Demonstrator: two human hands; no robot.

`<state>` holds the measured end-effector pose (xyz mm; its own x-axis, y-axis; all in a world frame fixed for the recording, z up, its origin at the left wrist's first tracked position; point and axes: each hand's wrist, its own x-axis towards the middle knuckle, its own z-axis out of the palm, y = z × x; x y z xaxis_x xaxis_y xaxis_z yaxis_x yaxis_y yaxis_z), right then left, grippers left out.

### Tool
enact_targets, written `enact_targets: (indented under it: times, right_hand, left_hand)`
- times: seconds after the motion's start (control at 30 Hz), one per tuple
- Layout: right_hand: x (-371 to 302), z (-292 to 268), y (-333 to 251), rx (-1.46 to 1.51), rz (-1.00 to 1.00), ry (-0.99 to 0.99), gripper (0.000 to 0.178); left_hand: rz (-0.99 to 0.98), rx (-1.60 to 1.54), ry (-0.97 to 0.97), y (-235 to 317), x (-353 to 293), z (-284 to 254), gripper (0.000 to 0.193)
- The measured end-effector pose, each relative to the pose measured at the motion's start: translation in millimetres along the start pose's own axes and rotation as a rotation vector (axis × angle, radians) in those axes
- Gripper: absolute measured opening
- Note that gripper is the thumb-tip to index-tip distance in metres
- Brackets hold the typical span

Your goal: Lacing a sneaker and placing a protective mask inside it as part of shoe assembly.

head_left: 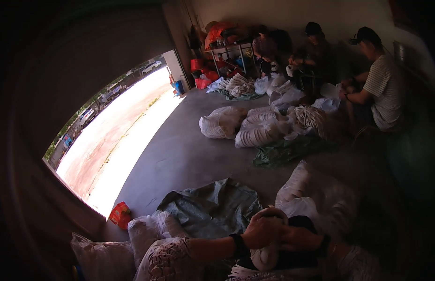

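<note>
A worker's two hands meet over a pale rounded piece (270, 213) at lap height in a dim, shutter-fronted room. The left hand (263, 232) is curled round the near side of the piece, its curved rim showing above the knuckles. The right hand (295, 238) comes in from the other side, fingers close against the left; whether it grips the piece or merely braces it cannot be told. A second pale form (264, 258) sits directly below the hands, and shadow hides whether the two are joined. Pale strips (243, 271) lie beneath, near patterned trousers (163, 260).

By its look the piece is light, matte rather than slippery, and likely to give a little under pressure without breaking. The curved rim seems the surest hold, one hand steadying each side, with no hard squeeze that might bend it.

Beyond, a crumpled green sheet (213, 206) covers part of the floor (166, 154), while a person in a striped shirt (386, 89) sits among filled plastic sacks (262, 131).
</note>
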<state>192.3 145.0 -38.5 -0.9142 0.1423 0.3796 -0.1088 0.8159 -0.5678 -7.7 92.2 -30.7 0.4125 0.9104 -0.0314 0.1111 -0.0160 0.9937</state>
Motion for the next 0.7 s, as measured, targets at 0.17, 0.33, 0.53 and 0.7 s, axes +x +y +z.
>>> enact_targets:
  times: [0.17,0.33,0.53,0.7]
  right_hand:
    - [-9,-4,-2,-0.006,0.086,-0.099,0.015]
    - [-5,-8,-14,-0.002,0.131,-0.025,0.019]
    - [-18,3,-16,-0.266,0.148,0.074,0.019]
    - [-22,3,-23,-0.463,0.08,0.057,0.014]
  left_hand:
    - [0.129,0.86,0.169,50,9,19,0.009]
    - [0.224,1.015,0.092,-11,14,17,0.008]
    - [0.206,0.534,0.041,11,15,23,0.014]
    - [0.053,0.74,-0.114,-1,18,23,0.02]
